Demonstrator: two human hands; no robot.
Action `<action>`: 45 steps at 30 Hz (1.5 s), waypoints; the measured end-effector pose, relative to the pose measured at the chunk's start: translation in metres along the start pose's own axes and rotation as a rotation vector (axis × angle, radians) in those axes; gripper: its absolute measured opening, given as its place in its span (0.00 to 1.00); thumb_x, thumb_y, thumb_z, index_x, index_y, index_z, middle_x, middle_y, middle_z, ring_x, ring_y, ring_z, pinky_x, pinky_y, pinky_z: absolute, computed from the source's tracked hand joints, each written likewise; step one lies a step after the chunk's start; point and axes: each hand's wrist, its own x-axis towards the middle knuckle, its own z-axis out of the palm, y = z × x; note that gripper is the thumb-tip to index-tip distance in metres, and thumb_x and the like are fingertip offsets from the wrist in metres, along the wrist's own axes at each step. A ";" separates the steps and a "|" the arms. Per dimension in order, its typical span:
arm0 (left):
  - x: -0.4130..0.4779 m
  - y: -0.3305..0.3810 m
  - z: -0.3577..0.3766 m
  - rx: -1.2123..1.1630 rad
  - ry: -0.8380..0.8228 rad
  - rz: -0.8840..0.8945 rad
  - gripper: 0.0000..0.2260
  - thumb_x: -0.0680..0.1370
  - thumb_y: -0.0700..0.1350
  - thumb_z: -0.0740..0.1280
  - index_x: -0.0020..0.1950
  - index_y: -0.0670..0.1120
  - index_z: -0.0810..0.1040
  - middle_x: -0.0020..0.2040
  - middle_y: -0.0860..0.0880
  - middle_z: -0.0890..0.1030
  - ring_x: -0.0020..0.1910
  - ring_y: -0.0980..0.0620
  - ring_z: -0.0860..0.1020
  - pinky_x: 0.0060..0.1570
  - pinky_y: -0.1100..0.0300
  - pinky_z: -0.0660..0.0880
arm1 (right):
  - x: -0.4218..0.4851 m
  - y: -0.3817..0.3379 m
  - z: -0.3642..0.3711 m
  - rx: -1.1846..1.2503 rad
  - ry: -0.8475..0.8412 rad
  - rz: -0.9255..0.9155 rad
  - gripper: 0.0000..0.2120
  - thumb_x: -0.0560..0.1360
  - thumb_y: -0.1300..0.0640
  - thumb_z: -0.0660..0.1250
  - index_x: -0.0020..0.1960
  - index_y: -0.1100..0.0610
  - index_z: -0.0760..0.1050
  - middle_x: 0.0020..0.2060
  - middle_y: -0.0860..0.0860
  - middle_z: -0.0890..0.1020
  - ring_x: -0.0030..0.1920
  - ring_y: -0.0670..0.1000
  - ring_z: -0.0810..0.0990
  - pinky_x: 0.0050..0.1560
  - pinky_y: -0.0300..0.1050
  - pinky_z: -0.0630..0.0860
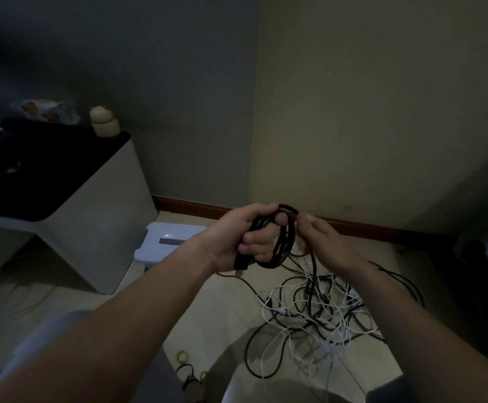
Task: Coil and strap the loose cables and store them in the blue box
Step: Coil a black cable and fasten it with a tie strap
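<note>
My left hand (pixel 248 239) grips a coil of black cable (pixel 283 245), several loops held upright in the fist at the middle of the view. My right hand (pixel 321 239) pinches the same cable at the coil's right side, and a black strand hangs down from it to the floor. Below lies a tangled heap of black and white cables (pixel 321 315) on the pale tiles. The blue box (pixel 170 239) stands on the floor at the left, behind my left forearm, with its pale lid showing.
A white cabinet with a dark top (pixel 85 205) stands at the left, a beige jar (pixel 104 122) on its corner. Small tape rolls (pixel 183 357) and a short black cable lie near my knees. A dark object fills the right edge.
</note>
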 end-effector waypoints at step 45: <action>0.024 -0.025 -0.009 0.689 0.422 0.083 0.22 0.86 0.49 0.53 0.38 0.39 0.75 0.28 0.44 0.78 0.24 0.51 0.75 0.23 0.65 0.67 | -0.019 -0.050 0.015 -0.930 0.200 -0.202 0.25 0.60 0.25 0.65 0.39 0.47 0.75 0.31 0.41 0.80 0.35 0.45 0.78 0.31 0.40 0.67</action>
